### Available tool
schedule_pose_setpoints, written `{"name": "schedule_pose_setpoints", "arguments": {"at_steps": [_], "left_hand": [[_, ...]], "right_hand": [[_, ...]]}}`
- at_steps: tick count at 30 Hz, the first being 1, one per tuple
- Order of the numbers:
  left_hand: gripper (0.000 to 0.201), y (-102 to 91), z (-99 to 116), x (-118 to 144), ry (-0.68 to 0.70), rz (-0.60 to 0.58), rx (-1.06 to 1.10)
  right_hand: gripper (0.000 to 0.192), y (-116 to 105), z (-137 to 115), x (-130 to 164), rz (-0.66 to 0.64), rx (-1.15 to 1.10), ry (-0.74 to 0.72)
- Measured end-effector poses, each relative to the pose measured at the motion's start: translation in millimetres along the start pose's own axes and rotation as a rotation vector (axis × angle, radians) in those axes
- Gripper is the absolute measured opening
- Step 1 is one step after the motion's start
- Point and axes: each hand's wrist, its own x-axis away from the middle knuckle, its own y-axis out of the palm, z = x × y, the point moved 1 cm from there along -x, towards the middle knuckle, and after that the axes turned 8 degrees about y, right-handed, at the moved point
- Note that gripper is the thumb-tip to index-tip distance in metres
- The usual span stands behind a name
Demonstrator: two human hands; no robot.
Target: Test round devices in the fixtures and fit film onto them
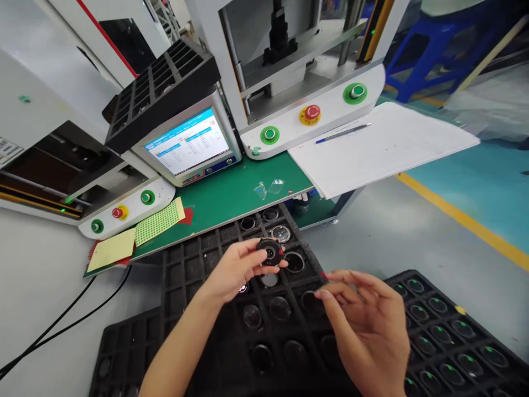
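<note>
My left hand [242, 264] grips a round black watch body [269, 252], its dark back with small metal contacts facing up. A small red mark shows at the watch body's right edge. To the right, my right hand [366, 325] has its fingers curled, with a small red piece [323, 275] at the index fingertip; whether it is film or a sticker I cannot tell. Beneath both hands lies a black foam tray [303, 242] with square compartments, several holding round watch parts such as the clear-topped one [281, 234].
A second black tray [413, 274] of green-marked round parts sits at lower right. Beyond the trays is a green bench [243, 179] with a monitor [190, 143], press machine [312, 113], yellow sticker sheets [159, 221], papers [384, 149] and a pen [343, 133]. Black cables [78, 311] hang at left.
</note>
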Motion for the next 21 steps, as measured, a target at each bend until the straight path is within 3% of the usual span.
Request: {"name": "schedule_pose_setpoints", "arguments": {"at_steps": [4, 9, 14, 21], "left_hand": [[0.03, -6.9, -36, 64, 0.114, 0.248, 0.028], [0.022, -13.0, -59, 112, 0.279, 0.363, -0.007], [0.01, -16.2, -60, 137, 0.403, 0.377, -0.131], [0.02, -23.8, -60, 147, 0.504, 0.308, -0.446]], "right_hand": [[0.037, 26, -8, 31, -0.063, -0.021, 0.028], [0.042, 41, -16, 59, -0.227, -0.011, -0.008], [0.049, 44, -24, 73, -0.306, -0.014, -0.068], [0.06, 45, -26, 83, -0.305, -0.024, -0.083]]}}
